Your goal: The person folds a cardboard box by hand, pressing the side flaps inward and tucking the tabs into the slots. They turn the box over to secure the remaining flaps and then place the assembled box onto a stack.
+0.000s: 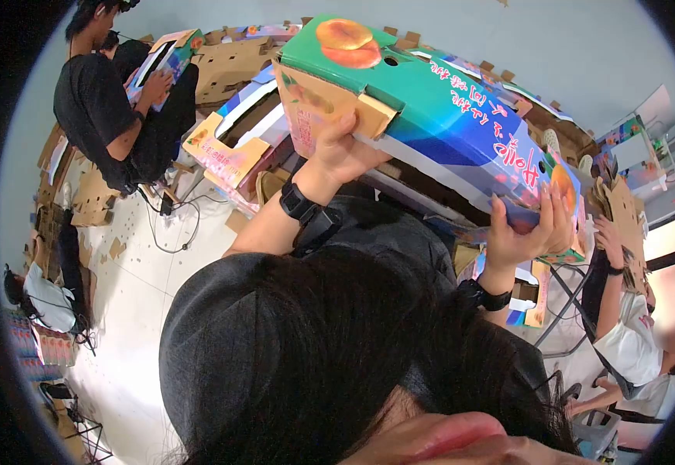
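Note:
A printed cardboard fruit box [461, 116], green and blue with peach pictures, is held tilted before me by both hands. My left hand [345, 151] is closed at its left end, with fingers against a folded cardboard flap [376, 116]. At the right end my right hand [535, 229] grips the lower edge, its fingers on the printed side. A long dark opening shows along the side nearest me. Behind my left wrist is another partly folded box [233, 159] with a pink and tan end. Part of my left hand's grip is hidden.
At the upper left a co-worker in black [93, 108] holds a similar box [167, 62]. More people are at the right and far left. Flat cardboard [233, 66] is stacked at the back. Cables [171, 232] and cardboard scraps lie on the white floor [132, 287].

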The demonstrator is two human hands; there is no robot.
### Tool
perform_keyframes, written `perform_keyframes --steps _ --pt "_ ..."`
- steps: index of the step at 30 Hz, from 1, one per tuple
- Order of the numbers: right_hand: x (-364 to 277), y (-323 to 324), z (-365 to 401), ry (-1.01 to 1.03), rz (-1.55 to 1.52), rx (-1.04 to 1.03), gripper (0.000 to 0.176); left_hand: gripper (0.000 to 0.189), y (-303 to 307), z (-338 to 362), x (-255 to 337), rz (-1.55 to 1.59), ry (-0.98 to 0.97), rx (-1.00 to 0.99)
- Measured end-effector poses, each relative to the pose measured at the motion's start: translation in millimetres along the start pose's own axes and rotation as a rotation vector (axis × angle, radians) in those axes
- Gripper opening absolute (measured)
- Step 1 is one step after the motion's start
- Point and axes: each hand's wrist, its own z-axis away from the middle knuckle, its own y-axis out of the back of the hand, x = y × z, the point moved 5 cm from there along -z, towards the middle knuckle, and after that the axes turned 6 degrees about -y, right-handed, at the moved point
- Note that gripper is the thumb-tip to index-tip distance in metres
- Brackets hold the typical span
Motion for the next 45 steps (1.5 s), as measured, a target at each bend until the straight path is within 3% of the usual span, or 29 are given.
perform_keyframes --steps 4,12,16,19,21,26,33,37,41,42,45 --pt "4 0 4 -0.006 0.007 -0.003 0.071 0.082 3 5 0 -0.182 0.021 0.052" --pt "7 2 3 -0.014 -0.057 -0.021 0.068 0.075 4 9 -5 0.049 0.035 0.035" --pt "-12 35 -43 0.034 -0.109 -0.403 0.074 0.083 0 12 -4 0.062 0.001 0.066" --pt "11 50 -52 0.074 -0.274 -0.494 0.080 0.087 5 19 2 0.015 -0.025 -0.008" --pt "-1 64 -77 0.075 -0.172 -0.601 0.097 0.089 3 25 1 0.007 -0.003 -0.061" --pt "8 54 -71 0.016 -0.320 -0.848 0.104 0.093 6 30 0 0.013 0.088 -0.068" --pt "5 52 -72 0.066 -0.256 -0.806 0.095 0.107 8 28 1 -0.124 0.134 -0.041" --pt "11 64 -77 0.124 -0.265 -0.632 0.091 0.112 -19 30 12 -0.332 0.159 -0.089" --pt "9 72 -84 0.124 -0.295 -0.422 0.091 0.113 -27 30 -3 -0.195 0.153 -0.046" --pt "12 69 -82 0.115 -0.272 -0.349 0.093 0.116 -10 24 -10 -0.170 0.342 -0.255" --pt "27 65 -82 0.123 -0.263 -0.210 0.098 0.112 -12 25 -3 -0.304 0.350 -0.308"
